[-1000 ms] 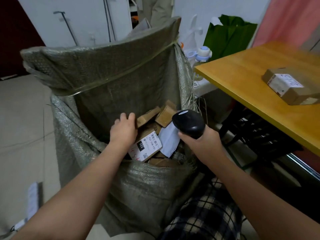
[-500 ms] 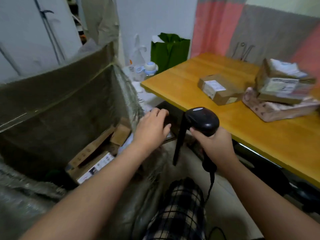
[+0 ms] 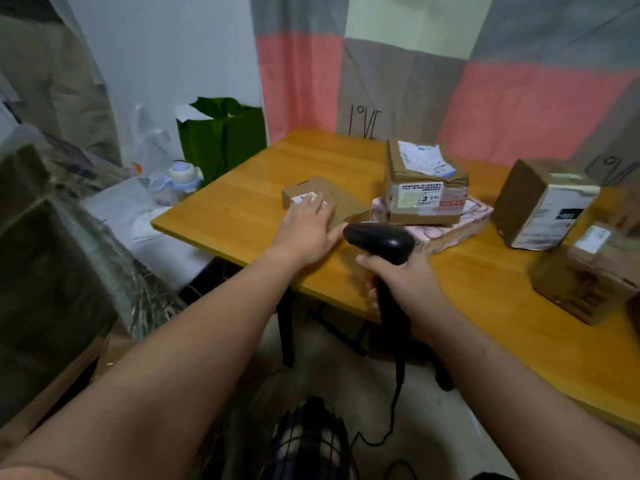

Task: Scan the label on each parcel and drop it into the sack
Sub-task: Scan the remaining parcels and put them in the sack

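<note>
Wooden table (image 3: 242,209) before a pink-and-grey curtain (image 3: 519,98) — white wall (image 3: 166,46) beside it.

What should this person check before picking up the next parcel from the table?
1. Left hand on the small box: ok, resting flat on it, no grip yet.
2. Label visible: ok, on top, partly under the fingers.
3. Scanner held: ok, right hand grips it.
4. Scanner aimed at label: cannot tell.
5. Sack open: cannot tell, only its blurred side shows.

Left hand (image 3: 306,230) on parcel (image 3: 323,188), right hand (image 3: 407,280) gripping scanner (image 3: 379,239).
</note>
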The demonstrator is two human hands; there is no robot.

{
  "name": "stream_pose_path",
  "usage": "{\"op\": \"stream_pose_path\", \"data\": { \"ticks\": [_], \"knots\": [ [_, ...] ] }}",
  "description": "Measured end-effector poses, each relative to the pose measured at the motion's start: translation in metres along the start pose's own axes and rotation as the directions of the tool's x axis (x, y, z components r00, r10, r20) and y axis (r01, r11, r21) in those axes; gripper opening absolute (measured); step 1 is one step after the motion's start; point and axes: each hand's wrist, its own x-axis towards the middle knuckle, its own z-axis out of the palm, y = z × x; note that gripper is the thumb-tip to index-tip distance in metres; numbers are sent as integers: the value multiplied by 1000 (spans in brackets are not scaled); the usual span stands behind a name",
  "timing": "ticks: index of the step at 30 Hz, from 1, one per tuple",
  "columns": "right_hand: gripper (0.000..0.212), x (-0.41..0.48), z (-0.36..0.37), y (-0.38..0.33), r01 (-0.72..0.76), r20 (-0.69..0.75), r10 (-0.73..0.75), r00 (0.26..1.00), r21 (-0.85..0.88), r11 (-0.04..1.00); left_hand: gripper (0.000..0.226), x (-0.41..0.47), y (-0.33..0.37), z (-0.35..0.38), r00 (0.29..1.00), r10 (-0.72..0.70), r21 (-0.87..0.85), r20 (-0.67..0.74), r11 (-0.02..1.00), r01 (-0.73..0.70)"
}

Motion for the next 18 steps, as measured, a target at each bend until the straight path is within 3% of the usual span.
{"op": "stream_pose_path", "data": {
  "ticks": [4,9,14,18],
  "knots": [
    [22,6,2,0,31,8,-31,999,-60,998,65,-17,-10,7,1000,-8,62,-18,998,9],
    [16,3,8,6,-1,55,4,998,-70,998,101,-82,-15,-1,998,38,255,-59,967,-22],
    [25,-11,16,13,-33,9,34,999,-85,996,82,-105,-19,1,988,113,317,-106,945,-74],
    [24,-29,15,18,-30,-33,29,999,-35,999,48,-106,-15,1,972,188,381,-144,917,-120]
  ]
}}
